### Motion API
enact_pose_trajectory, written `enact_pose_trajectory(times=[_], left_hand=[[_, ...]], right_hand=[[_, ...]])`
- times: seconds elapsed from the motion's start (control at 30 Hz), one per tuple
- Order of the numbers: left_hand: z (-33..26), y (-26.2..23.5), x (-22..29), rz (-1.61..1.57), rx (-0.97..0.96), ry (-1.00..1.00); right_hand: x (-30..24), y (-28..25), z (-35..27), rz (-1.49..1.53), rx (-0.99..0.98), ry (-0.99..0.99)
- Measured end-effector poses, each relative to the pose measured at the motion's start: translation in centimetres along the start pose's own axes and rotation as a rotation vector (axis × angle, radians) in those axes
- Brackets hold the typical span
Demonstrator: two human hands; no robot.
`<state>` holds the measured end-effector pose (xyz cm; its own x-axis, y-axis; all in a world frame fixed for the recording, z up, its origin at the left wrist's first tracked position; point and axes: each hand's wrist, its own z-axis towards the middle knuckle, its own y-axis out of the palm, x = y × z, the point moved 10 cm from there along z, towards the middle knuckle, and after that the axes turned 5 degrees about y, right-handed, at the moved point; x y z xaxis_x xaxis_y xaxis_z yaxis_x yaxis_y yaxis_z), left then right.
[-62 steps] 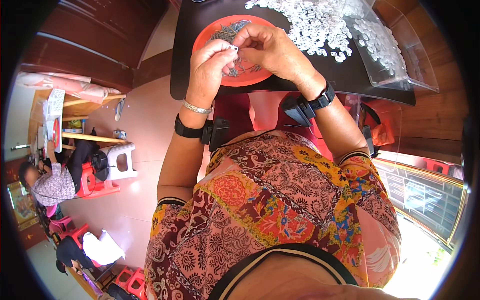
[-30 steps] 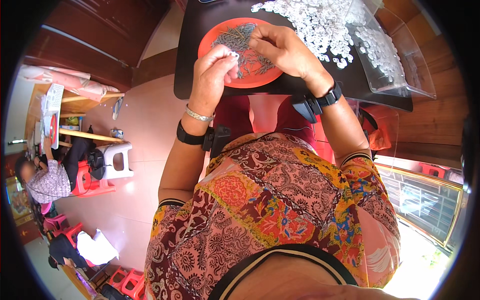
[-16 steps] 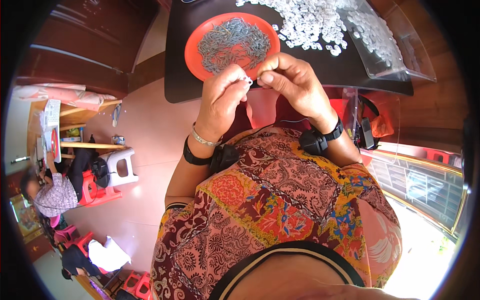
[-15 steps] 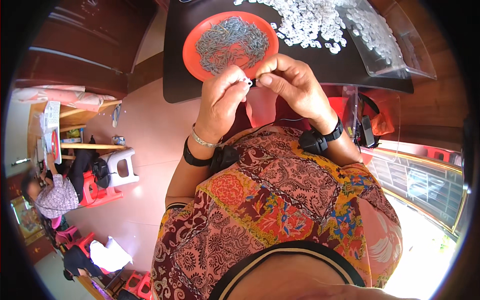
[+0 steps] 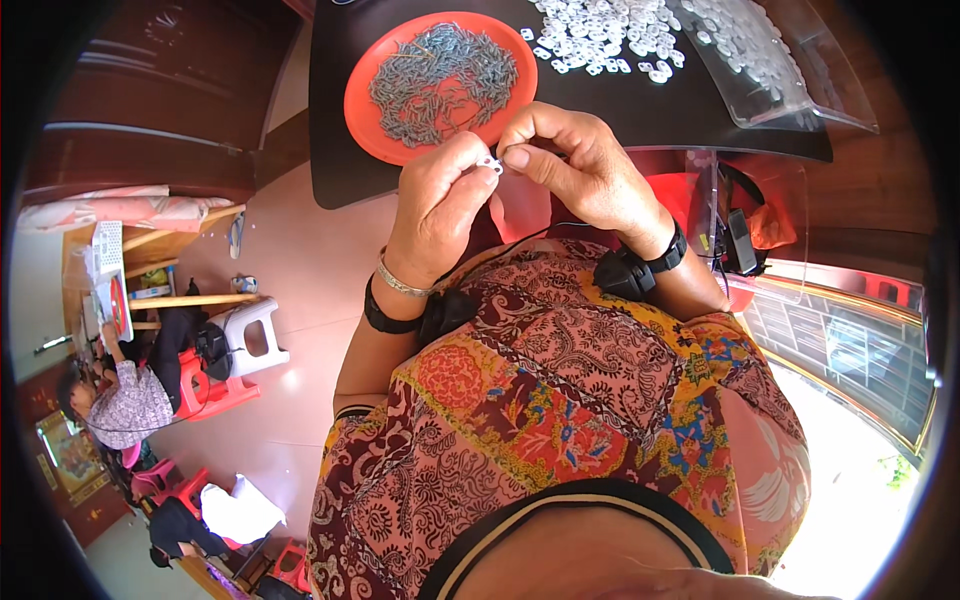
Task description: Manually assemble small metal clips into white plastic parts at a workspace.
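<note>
My left hand [image 5: 437, 205] is closed, pinching a small white plastic piece with holes [image 5: 489, 163] between thumb and fingertips. Right up against that piece, the thumb and forefinger of my right hand [image 5: 585, 172] are pressed together. Whatever they hold is too small and too hidden to make out. Just beyond both hands, a round red plate [image 5: 362, 118] carries a heap of small grey screws [image 5: 440, 80]. Many more white plastic pieces [image 5: 605, 35] lie loose on the dark table [image 5: 640, 110] at the far right.
A clear plastic tray [image 5: 745, 105] with more white pieces sits at the table's right edge. Black devices are strapped to both wrists. A thin dark cable [image 5: 520, 238] runs across my lap. To the left, another person [image 5: 135, 400] sits near a grey stool [image 5: 262, 338].
My right fingertips have come in to the left, closing the small gap to the white piece. The plate and table appear shifted slightly left and up in view.
</note>
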<state>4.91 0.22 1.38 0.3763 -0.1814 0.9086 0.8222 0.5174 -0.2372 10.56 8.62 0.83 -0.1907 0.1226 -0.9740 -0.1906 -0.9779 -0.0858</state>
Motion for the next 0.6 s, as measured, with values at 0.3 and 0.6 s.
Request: enact_pose_trajectory(times=[0.3, 0.6], left_hand=[[0.0, 0.4, -0.1, 0.014, -0.052, -0.040], [-0.4, 0.7, -0.2, 0.037, -0.020, -0.042]], right_hand=[[-0.9, -0.4, 0.1, -0.216, 0.086, -0.119], [-1.6, 0.2, -0.2, -0.364, 0.032, -0.126]])
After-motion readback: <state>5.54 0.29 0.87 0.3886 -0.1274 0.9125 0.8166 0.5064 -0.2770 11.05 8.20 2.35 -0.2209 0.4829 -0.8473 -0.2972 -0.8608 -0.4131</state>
